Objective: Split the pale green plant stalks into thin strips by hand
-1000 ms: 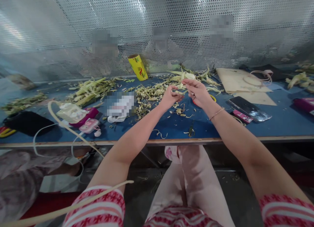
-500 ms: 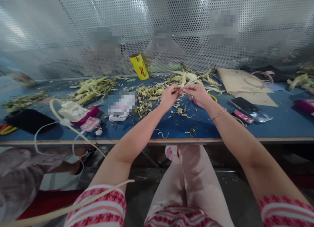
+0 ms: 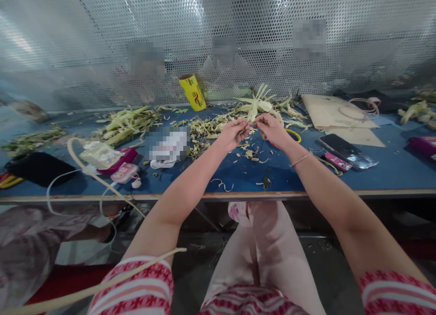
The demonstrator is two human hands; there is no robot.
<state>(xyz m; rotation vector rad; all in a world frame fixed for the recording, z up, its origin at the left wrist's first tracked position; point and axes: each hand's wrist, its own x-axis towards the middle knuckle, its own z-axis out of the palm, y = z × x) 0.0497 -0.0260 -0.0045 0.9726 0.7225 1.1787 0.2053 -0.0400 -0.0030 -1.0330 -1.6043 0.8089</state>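
Above the blue counter, just before the yellow roll, my left hand and my right hand meet. Both pinch 1 pale green leaf strip, fingers closed on it. Dry husk scraps lie under them, and a phone lies to the right.

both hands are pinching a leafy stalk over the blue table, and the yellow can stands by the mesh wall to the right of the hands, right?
Not quite: in the head view the yellow can stands left of the hands, not right. The rest holds: left hand and right hand pinch the leafy stalk over the blue table.
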